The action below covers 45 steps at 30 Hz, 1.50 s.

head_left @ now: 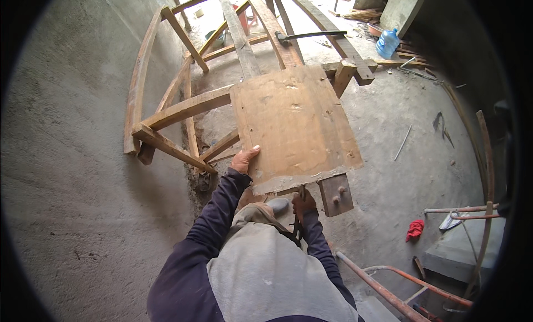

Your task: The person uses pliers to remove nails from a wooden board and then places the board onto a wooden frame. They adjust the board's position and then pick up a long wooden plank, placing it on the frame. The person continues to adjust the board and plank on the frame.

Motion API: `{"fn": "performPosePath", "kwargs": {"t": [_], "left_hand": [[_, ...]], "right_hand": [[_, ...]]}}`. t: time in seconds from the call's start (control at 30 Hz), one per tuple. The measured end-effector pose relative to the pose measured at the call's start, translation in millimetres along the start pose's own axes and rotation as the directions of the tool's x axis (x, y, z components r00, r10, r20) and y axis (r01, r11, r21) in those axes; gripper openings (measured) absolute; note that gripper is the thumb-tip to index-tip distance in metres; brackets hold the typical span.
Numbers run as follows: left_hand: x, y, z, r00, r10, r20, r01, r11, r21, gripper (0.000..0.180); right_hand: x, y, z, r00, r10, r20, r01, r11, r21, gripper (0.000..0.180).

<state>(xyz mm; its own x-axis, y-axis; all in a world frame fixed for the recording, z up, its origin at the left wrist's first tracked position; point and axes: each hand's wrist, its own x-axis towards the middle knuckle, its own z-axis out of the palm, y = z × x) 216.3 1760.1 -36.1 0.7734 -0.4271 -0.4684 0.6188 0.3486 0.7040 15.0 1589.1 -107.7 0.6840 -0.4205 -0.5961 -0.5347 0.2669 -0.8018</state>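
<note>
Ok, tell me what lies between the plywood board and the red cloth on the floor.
In the head view, only bare concrete floor lies between the plywood board and the red cloth; a thin rod lies farther up.

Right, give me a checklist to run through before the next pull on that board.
1. Left hand steadying the plywood board at its near left edge: ok.
2. Right hand gripping a tool under the board's near edge: ok; tool type: cannot tell.
3. Board resting on the wooden frame: ok.
4. Hammer lying on the far planks: ok.
5. Nails holding the board: cannot tell.
</note>
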Motion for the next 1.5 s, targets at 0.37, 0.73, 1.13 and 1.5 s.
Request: {"fn": "performPosePath", "kwargs": {"t": [0.37, 0.73, 1.13, 1.5], "left_hand": [[-4, 4, 2, 1.0, 0.013, -0.004, -0.013, 1.0, 0.006, 0.036], [-8, 3, 3, 0.997, 0.076, 0.005, -0.076, 0.995, 0.071, 0.037], [4, 66, 83, 0.62, 0.718, 0.315, -0.421, -0.034, 0.906, 0.08], [57, 8, 192, 0.906, 0.288, 0.31, -0.144, -0.478, 0.866, 0.086]], "right_hand": [[9, 10, -6, 0.983, -0.175, -0.061, 0.156, 0.961, -0.228, 0.042], [-5, -21, 2, 0.965, -0.205, 0.161, 0.26, 0.792, -0.552, 0.038], [-2, 107, -101, 0.986, -0.097, -0.138, -0.014, 0.764, -0.645, 0.043], [-76, 258, -171, 0.864, 0.367, -0.345, -0.477, 0.817, -0.324, 0.029]]}}
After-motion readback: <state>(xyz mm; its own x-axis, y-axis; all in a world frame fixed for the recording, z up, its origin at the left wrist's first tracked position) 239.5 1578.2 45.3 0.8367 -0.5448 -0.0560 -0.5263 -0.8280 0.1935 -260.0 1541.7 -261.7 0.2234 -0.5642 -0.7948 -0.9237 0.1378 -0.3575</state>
